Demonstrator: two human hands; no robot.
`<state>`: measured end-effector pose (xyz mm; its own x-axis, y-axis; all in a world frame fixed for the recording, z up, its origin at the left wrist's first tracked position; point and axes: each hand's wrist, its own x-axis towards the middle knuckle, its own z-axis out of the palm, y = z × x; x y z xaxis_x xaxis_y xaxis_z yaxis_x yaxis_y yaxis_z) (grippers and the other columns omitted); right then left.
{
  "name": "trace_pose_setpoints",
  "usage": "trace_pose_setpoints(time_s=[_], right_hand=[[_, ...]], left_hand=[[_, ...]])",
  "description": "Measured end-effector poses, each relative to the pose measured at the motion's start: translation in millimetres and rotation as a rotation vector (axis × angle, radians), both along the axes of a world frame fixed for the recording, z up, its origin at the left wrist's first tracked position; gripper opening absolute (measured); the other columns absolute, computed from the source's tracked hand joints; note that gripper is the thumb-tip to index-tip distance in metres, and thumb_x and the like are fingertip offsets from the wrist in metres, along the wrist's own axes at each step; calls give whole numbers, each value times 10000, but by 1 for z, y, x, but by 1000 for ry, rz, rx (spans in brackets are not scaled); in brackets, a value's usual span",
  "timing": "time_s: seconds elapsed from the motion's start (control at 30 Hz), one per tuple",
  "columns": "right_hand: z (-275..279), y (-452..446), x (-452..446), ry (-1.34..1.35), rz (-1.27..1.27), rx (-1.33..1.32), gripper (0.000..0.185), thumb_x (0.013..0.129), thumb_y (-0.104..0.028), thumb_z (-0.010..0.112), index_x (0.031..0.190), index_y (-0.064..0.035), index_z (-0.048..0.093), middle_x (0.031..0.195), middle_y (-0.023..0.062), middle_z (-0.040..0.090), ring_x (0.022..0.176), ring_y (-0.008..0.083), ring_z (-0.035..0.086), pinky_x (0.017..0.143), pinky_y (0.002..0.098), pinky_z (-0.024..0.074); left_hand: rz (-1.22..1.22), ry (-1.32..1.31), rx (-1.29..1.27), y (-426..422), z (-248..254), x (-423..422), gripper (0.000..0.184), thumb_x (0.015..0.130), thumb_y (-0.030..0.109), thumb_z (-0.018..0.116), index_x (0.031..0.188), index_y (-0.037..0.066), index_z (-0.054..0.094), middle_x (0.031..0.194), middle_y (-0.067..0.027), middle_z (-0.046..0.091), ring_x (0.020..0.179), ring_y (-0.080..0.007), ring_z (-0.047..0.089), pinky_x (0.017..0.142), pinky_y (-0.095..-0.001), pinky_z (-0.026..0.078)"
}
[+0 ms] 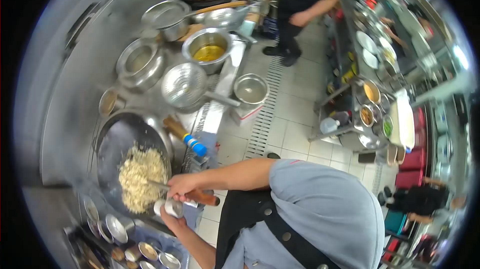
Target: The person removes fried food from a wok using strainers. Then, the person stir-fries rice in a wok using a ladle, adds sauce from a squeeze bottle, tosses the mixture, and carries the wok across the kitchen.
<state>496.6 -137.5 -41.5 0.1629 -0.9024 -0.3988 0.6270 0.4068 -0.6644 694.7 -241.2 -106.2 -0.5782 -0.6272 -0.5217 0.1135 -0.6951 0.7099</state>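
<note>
A large dark wok (112,144) holds a heap of pale yellow, crumbly food (142,176). My right hand (184,186) is closed around a utensil with a wooden handle (202,197), whose metal shaft reaches into the food. Just below it, at the wok's near edge, my left hand (172,216) grips a small white container (172,208). The two hands are very close together. Beyond them, a brush with a blue-banded handle (194,144) lies beside the wok's rim.
Behind the wok stand a perforated ladle (184,85), a pot with yellow liquid (207,49) and other metal pots. Seasoning bowls (148,250) sit at lower left. A co-worker (300,9) stands farther along; another person (420,200) is at right. A steel pot (251,89) stands beside the counter.
</note>
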Motion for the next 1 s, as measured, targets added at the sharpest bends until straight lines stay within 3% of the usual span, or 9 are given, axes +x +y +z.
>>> trace_pose_setpoints(time_s=[0.03, 0.1, 0.23, 0.33, 0.53, 0.6, 0.7, 0.8, 1.0], right_hand=[[16, 19, -8, 10, -15, -18, 98, 990, -121, 591, 1002, -34, 548, 656, 3, 519, 467, 89, 517, 392, 295, 425], [30, 59, -27, 33, -40, -34, 110, 989, -126, 587, 1040, -34, 555, 663, 7, 523, 460, 89, 514, 388, 296, 424], [69, 169, -65, 168, -59, -114, 294, 987, -131, 587, 1259, -26, 542, 686, 9, 524, 458, 79, 496, 384, 286, 412], [62, 271, -94, 154, -138, -267, 456, 997, -145, 591, 1417, -33, 454, 727, 15, 538, 479, 73, 501, 400, 270, 417], [87, 475, -130, 299, -376, 25, 633, 1011, -137, 593, 1575, -52, 320, 771, 25, 529, 515, 87, 506, 444, 249, 434], [72, 526, -129, 240, -501, 126, 652, 1009, -124, 583, 1592, -51, 299, 757, 22, 518, 507, 89, 492, 446, 253, 436], [54, 591, -122, 188, -712, 176, 649, 995, -113, 580, 1581, -34, 310, 737, 18, 500, 492, 94, 480, 445, 250, 430], [60, 646, -117, 96, -889, 305, 616, 975, -94, 586, 1525, 48, 348, 728, 24, 499, 484, 113, 487, 455, 249, 430], [92, 655, -81, 184, -1128, 348, 648, 977, -105, 565, 1572, -28, 321, 716, 7, 488, 452, 94, 459, 438, 242, 411]], left_hand=[[140, -114, -27, 32, 40, -13, 356, 999, 283, 470, 1170, -12, 573, 1053, -122, 689, 948, -252, 706, 802, -387, 585], [202, -241, -68, 64, 46, 0, 386, 963, 240, 544, 1250, -17, 557, 1074, -139, 656, 970, -253, 685, 810, -379, 575], [115, -366, -183, 135, 57, 25, 455, 880, 195, 622, 1267, -32, 551, 1055, -162, 660, 939, -277, 692, 789, -399, 583], [1, -413, -176, 193, 80, 11, 485, 824, 181, 664, 1245, -41, 574, 1039, -172, 670, 905, -288, 700, 779, -414, 594], [-302, -476, -26, 302, 67, -71, 361, 800, 186, 717, 1101, -5, 660, 911, -136, 691, 796, -276, 712, 716, -411, 600], [-377, -376, -52, 351, 73, -128, 401, 790, 134, 707, 1142, -28, 603, 920, -165, 684, 811, -316, 726, 692, -452, 613], [-578, -308, 100, 392, 37, -178, 411, 796, 118, 679, 1156, -49, 575, 944, -188, 681, 794, -324, 727, 655, -463, 618], [-744, -297, 154, 439, 29, -224, 399, 798, 117, 670, 1145, -55, 577, 944, -190, 683, 781, -318, 727, 639, -453, 620], [-1022, -249, 92, 445, 24, -260, 413, 787, 114, 667, 1149, -61, 571, 923, -194, 684, 766, -325, 728, 633, -450, 621]])
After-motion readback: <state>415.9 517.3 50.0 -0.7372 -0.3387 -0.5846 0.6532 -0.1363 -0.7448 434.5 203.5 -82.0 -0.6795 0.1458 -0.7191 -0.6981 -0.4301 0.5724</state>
